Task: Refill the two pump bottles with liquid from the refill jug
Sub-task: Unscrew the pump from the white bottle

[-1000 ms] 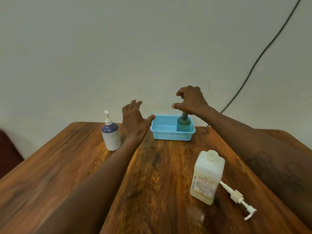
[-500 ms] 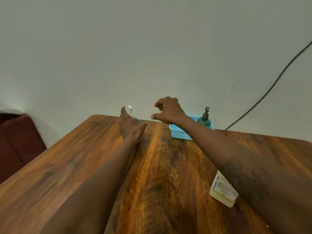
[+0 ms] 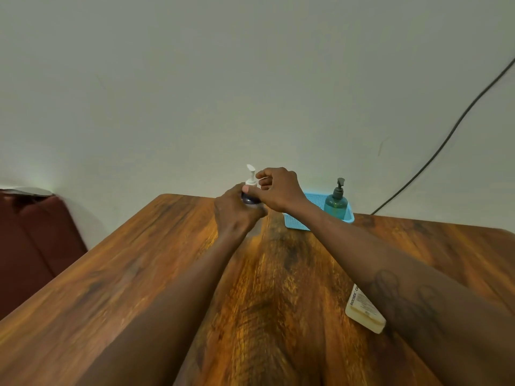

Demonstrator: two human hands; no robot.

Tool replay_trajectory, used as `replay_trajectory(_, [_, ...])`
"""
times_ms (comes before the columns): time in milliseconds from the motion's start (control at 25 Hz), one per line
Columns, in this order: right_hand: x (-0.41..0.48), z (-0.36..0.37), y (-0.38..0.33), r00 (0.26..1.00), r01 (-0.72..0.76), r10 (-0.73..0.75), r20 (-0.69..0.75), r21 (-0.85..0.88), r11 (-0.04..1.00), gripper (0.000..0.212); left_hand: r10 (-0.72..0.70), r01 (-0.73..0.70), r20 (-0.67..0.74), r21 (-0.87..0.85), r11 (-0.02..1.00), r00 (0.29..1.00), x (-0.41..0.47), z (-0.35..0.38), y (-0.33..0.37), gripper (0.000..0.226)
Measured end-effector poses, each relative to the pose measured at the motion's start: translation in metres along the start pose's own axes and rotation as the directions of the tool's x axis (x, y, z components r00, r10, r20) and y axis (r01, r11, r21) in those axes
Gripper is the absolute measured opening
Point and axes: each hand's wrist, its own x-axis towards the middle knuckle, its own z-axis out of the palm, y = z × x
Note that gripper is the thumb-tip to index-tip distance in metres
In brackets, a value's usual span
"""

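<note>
A white pump bottle point(image 3: 250, 198) with a purple shoulder and white pump stands at the table's far edge. My left hand point(image 3: 235, 214) grips its body and hides most of it. My right hand point(image 3: 278, 190) reaches over from the right, thumb and curled fingers pinching the pump collar just under the nozzle. A green pump bottle point(image 3: 335, 203) stands upright in a blue basket point(image 3: 295, 222) to the right, untouched. The white refill jug point(image 3: 362, 310) sits near the right, mostly covered by my right forearm; its top is hidden.
The wooden table point(image 3: 139, 274) ends against a pale wall. A black cable point(image 3: 446, 140) runs down the wall behind the basket. A dark red seat point(image 3: 28, 246) stands beyond the table's left edge.
My view swung left. My right hand left the green bottle and moved to the white bottle's pump. My left hand closed around the white bottle's body.
</note>
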Motion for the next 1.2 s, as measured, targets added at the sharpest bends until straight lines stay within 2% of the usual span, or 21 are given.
replay_trajectory(80, [-0.012,-0.017,-0.011,0.997,0.041,-0.043,-0.07,-0.029,0.999,0.054,0.036,-0.036,0.002,-0.023,0.999,0.999,-0.011,-0.009,0.025,0.039])
replay_trajectory(200, [-0.035,-0.048,-0.025,0.987,0.034,-0.046,-0.153,-0.08,0.996,0.04,0.082,-0.078,0.044,-0.09,0.993,0.996,-0.034,-0.026,0.054,0.05])
replay_trajectory(400, [-0.092,-0.088,-0.039,0.993,0.058,-0.074,-0.097,-0.162,0.985,0.038,0.152,-0.136,0.197,-0.092,0.986,0.969,-0.077,-0.054,0.077,0.046])
replay_trajectory(480, [-0.115,-0.097,-0.041,0.993,0.045,-0.058,-0.102,-0.121,0.992,0.032,0.148,-0.13,0.264,-0.082,0.988,0.953,-0.094,-0.061,0.083,0.05])
replay_trajectory(600, [-0.145,-0.116,-0.042,0.997,0.073,-0.074,0.013,0.027,0.997,0.022,0.122,-0.062,0.38,-0.165,0.984,0.917,-0.114,-0.072,0.086,0.053])
replay_trajectory(680, [-0.157,-0.135,-0.041,0.98,0.051,-0.079,0.182,0.153,0.987,0.023,0.156,-0.041,0.489,-0.238,0.97,0.858,-0.124,-0.08,0.09,0.054])
replay_trajectory(720, [-0.165,-0.145,-0.041,0.956,0.012,-0.079,0.281,0.232,0.973,0.031,0.183,-0.061,0.51,-0.247,0.967,0.84,-0.13,-0.084,0.093,0.054])
replay_trajectory(760, [-0.17,-0.154,-0.041,0.926,-0.038,-0.077,0.37,0.295,0.955,0.043,0.203,-0.093,0.5,-0.235,0.967,0.842,-0.137,-0.088,0.097,0.054])
replay_trajectory(800, [-0.176,-0.16,-0.043,0.904,-0.066,-0.069,0.421,0.298,0.952,0.054,0.224,-0.137,0.467,-0.213,0.967,0.856,-0.145,-0.09,0.102,0.056])
replay_trajectory(840, [-0.182,-0.162,-0.045,0.902,-0.066,-0.047,0.429,0.244,0.967,0.055,0.24,-0.171,0.425,-0.195,0.966,0.873,-0.153,-0.091,0.106,0.057])
replay_trajectory(920, [-0.191,-0.159,-0.052,0.964,-0.018,0.01,0.265,0.03,0.999,0.037,0.244,-0.198,0.34,-0.166,0.966,0.908,-0.168,-0.091,0.113,0.057])
replay_trajectory(1000, [-0.196,-0.156,-0.055,0.997,0.0,0.012,0.082,-0.146,0.989,0.05,0.244,-0.217,0.289,-0.123,0.968,0.926,-0.175,-0.092,0.118,0.058])
replay_trajectory(1040, [-0.197,-0.155,-0.055,0.996,0.0,0.018,0.085,-0.208,0.978,0.049,0.253,-0.232,0.296,-0.105,0.967,0.921,-0.176,-0.093,0.118,0.058])
replay_trajectory(1080, [-0.197,-0.155,-0.055,0.991,0.015,0.014,0.135,-0.215,0.977,0.04,0.263,-0.247,0.312,-0.091,0.965,0.913,-0.177,-0.095,0.119,0.058])
replay_trajectory(1120, [-0.197,-0.158,-0.053,0.976,0.015,0.018,0.219,-0.148,0.989,0.029,0.268,-0.254,0.329,-0.086,0.963,0.906,-0.177,-0.096,0.117,0.059])
replay_trajectory(1160, [-0.197,-0.162,-0.052,0.947,-0.021,0.029,0.32,-0.028,0.999,0.029,0.267,-0.252,0.337,-0.089,0.964,0.903,-0.177,-0.097,0.116,0.06])
replay_trajectory(1200, [-0.198,-0.164,-0.052,0.915,-0.066,0.019,0.403,0.103,0.992,0.044,0.266,-0.248,0.339,-0.096,0.964,0.902,-0.177,-0.097,0.114,0.062])
